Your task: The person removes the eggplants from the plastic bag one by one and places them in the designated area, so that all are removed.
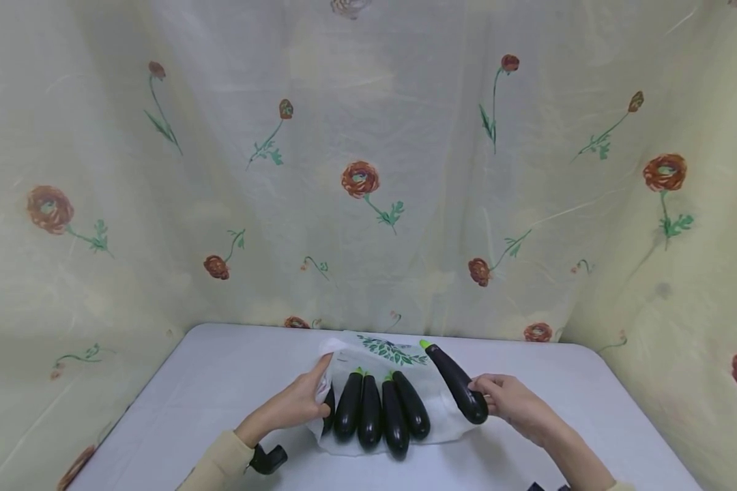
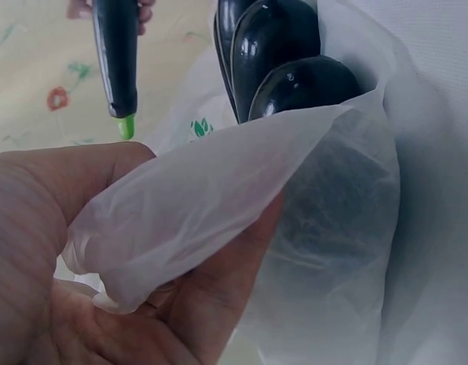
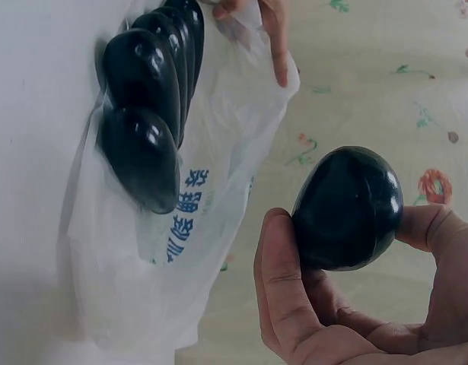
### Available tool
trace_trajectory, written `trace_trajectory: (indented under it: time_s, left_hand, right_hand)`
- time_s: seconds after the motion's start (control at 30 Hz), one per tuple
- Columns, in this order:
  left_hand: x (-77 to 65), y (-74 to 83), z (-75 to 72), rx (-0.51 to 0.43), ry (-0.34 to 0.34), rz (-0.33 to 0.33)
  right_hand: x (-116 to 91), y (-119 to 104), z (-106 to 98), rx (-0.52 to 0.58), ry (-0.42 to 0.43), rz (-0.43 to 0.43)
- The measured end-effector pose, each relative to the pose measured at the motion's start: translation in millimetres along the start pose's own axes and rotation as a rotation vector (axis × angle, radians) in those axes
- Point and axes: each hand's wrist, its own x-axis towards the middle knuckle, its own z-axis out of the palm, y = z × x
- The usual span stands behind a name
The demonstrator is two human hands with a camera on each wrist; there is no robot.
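Note:
My right hand (image 1: 516, 404) grips a dark eggplant (image 1: 456, 382) near its thick end, holding it tilted above the right side of a white plastic bag (image 1: 445, 402). Its green stem points up and to the left. In the right wrist view the round end of this eggplant (image 3: 348, 209) sits between thumb and fingers. My left hand (image 1: 297, 399) pinches the bag's left edge and lifts it, as the thin plastic (image 2: 195, 198) between thumb and fingers shows in the left wrist view. Several more eggplants (image 1: 370, 412) lie side by side in the bag's mouth, stems away from me.
A white table (image 1: 233, 368) spreads under the bag, with a flower-patterned curtain (image 1: 430, 136) behind and beside it. Green leaf print (image 1: 389, 349) marks the bag's far part. A black wrist device (image 1: 268, 459) hangs by the left forearm.

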Motion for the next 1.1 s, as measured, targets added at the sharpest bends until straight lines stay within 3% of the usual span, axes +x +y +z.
trace_trajectory:
  time_s: [0.77,1.1]
  left_hand:
    - [-0.8,2.6,-1.0,-0.029,0.001,-0.009]
    - [0.3,-0.1,-0.7,-0.008,0.004,0.0]
  right_hand:
    - [23,28,-51,0.028,0.127,0.014]
    - [29,35,-60,0.007,0.174,0.067]
